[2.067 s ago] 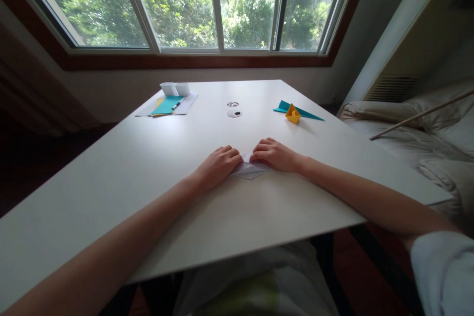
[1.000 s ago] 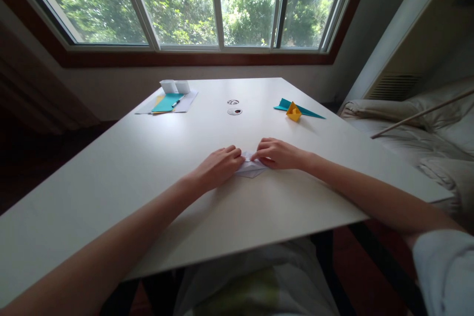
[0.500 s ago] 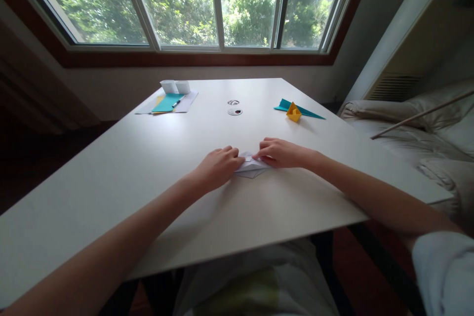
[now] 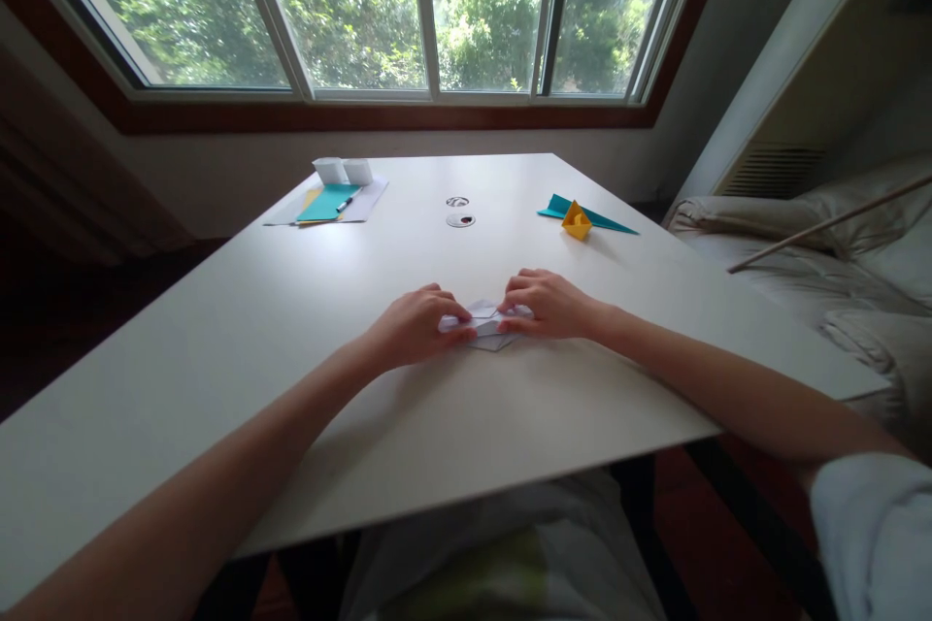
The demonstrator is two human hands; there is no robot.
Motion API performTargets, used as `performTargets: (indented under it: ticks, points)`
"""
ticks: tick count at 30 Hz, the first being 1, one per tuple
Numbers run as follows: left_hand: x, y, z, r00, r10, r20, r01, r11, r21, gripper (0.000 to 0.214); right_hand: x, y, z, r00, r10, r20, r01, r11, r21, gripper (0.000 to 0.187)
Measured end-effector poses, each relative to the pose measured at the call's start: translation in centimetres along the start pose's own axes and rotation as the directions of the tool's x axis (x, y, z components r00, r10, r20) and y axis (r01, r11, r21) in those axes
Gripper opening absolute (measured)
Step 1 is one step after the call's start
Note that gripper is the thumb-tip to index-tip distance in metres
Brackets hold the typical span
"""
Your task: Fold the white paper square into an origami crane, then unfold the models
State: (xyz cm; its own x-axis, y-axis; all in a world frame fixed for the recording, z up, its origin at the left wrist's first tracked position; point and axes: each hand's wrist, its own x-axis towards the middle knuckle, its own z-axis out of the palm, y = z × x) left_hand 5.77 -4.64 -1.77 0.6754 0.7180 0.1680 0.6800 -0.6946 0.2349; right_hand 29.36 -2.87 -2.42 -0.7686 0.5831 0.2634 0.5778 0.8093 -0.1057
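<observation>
A small folded white paper [image 4: 486,326] lies on the white table [image 4: 306,349], a little in from the near edge. My left hand [image 4: 409,325] pinches its left end with curled fingers. On the other end, my right hand [image 4: 548,303] grips the paper the same way. The two hands face each other with only a small strip of paper showing between them. Most of the paper is hidden under my fingers.
Far left on the table lie white sheets with a teal sheet [image 4: 324,204], a pen and two small white cups [image 4: 342,172]. Far right sit a yellow paper boat [image 4: 577,221] and a teal folded paper [image 4: 598,219]. Two round discs [image 4: 460,212] lie mid-table. A bed stands to the right.
My left hand has slid a little left and both hands have curled, lifting the paper's ends; the paper looks more bunched than a second ago.
</observation>
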Motion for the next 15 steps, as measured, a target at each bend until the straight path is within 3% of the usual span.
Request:
performTargets:
  ticks: [5,15]
  points:
    - [0.23,-0.10,0.93,0.998,0.007,-0.056,-0.008,1.000,-0.008,0.023,0.09,-0.36,0.66,0.999,0.019,-0.048,-0.021,0.999,-0.043,0.037]
    - [-0.06,0.46,0.91,0.997,-0.056,-0.048,0.059,0.995,0.076,0.022,0.42,-0.61,1.12,0.981,0.195,-0.021,-0.192,0.977,0.098,0.031]
